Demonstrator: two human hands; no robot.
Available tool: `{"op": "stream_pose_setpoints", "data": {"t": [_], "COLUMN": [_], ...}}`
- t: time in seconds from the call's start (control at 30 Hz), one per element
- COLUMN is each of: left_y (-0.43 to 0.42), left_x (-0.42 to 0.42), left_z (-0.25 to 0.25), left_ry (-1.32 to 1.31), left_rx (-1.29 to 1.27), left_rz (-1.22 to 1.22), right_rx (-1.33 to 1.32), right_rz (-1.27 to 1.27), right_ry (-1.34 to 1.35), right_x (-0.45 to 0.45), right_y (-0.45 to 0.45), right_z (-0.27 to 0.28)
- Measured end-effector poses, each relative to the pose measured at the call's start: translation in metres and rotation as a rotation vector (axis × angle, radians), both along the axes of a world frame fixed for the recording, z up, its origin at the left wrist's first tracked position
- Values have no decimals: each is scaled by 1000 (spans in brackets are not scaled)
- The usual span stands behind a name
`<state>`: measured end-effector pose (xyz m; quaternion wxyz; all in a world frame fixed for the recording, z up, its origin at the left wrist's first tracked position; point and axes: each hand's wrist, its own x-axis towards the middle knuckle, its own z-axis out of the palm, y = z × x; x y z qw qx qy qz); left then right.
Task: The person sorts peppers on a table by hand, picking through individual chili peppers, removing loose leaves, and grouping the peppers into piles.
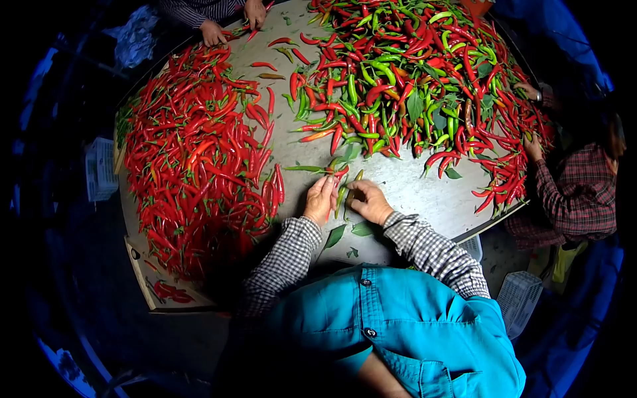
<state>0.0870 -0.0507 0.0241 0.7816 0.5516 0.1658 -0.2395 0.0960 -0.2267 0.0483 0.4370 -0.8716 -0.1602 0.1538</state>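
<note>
Tabletop (405, 189) beneath, both hands (318, 199) (370, 201) handle chili peppers (342, 171).

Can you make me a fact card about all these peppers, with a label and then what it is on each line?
Left pile: nearly all red peppers
Right pile: red and green peppers mixed, with some leaves
Left hand: fingertips by a red pepper
Right hand: fingers at slim greenish peppers
Near the hands: loose green leaves
Surface: big pale table
Other people: striped sleeve at the far side, plaid sleeve at the right
Off the table: pale crates
</note>
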Motion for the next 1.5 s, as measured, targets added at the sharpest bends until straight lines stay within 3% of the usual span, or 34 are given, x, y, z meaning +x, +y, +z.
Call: {"op": "stream_pose_setpoints", "data": {"t": [0.07,0.1,0.13,0.17,0.23,0.37,0.43,0.5,0.57,0.63,0.7,0.77,0.8,0.83,0.9,0.97,1.03,1.2,1.3,1.43,1.5], "left_y": [-13,-18,-21,-27,-33,-17,-11,-5,-2,0,9,18,16,17,17,21,30,47,42,26,24], "left_x": [-8,-14,-20,-26,-35,-47,-53,-58,-62,-67,-71,-75,-74,-73,-70,-67,-61,-57,-64,-73,-76], "left_z": [0,-3,18,17,4,-3,-7,-6,-5,-6,-6,-6,-2,-8,-18,-15,2,12,11,17,14], "left_ry": [-150,-234,4,59,7,200,152,216,226,251,273,228,121,121,-427,-337,188,297,226,216,286], "left_rx": [64,69,-184,-247,-273,-387,-258,-295,-405,-628,-626,-428,-71,-71,487,501,50,-370,-395,-282,-388], "left_rz": [70,114,137,192,250,202,141,189,231,299,316,180,155,157,119,176,303,456,378,179,270], "right_rx": [649,759,762,716,668,693,467,470,504,564,644,665,694,723,719,742,736,746,781,682,660], "right_rz": [-182,-227,-248,-320,-278,-338,-178,-137,-148,-195,-230,-198,-161,-124,-139,-176,-175,-105,11,-88,84], "right_ry": [685,841,941,974,689,664,722,687,984,1059,1159,1198,1272,1344,1350,1389,1405,1380,1434,1370,1277], "right_x": [-12,-16,-23,-28,-38,-50,-52,-55,-54,-56,-58,-60,-62,-63,-63,-57,-50,-48,-47,-47,-44], "right_y": [9,15,21,26,31,17,8,7,1,-3,-7,-9,-9,-9,-4,4,13,22,21,25,23], "right_z": [-8,12,17,22,-10,-23,-8,10,14,12,12,12,9,6,6,11,18,13,1,10,-7]}}
